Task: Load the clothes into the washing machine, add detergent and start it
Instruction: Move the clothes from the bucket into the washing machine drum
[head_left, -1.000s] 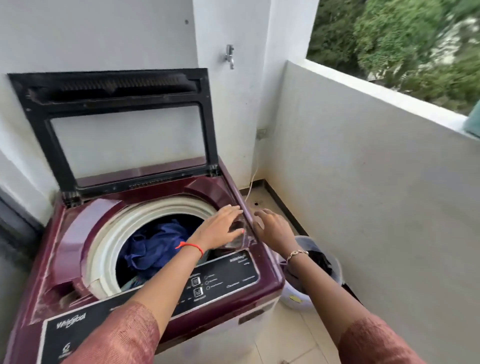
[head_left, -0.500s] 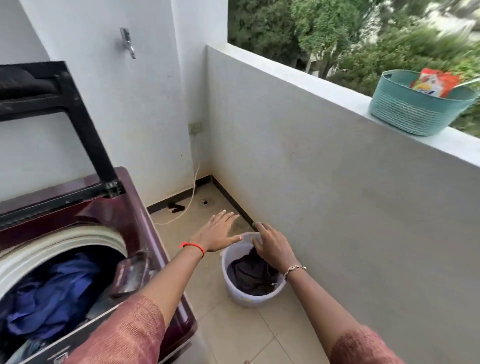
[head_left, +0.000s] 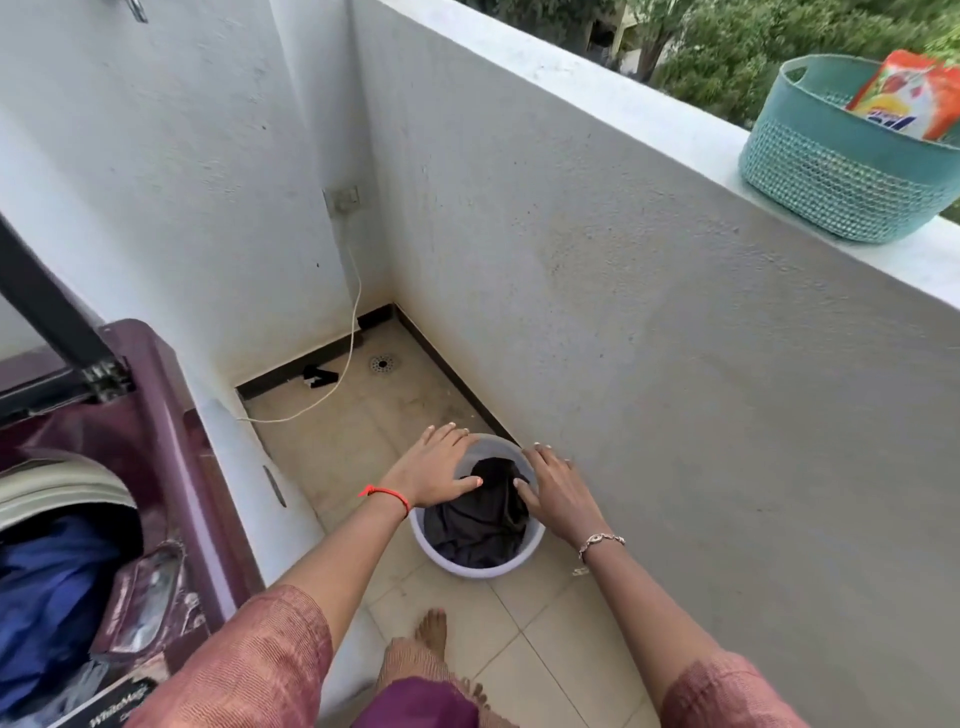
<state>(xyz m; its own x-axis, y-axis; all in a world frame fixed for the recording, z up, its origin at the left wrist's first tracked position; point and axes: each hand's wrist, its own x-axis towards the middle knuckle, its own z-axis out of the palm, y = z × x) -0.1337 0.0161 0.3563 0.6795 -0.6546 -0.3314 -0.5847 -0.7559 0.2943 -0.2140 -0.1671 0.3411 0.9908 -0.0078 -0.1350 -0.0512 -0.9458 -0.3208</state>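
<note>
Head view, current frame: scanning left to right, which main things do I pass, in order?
washing machine → left hand → bucket holding dark clothes → right hand → teal basket

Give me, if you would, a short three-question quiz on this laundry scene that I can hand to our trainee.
1. Fill in the blank: the left hand and the right hand are at the white bucket, which holds ___ clothes.
2. True or false: blue clothes lie in the washing machine.
3. Choose one: the detergent packet sits in A) the white bucket, B) the teal basket on the ledge, C) the washing machine.

Key: 1 dark; 2 true; 3 B.
</note>
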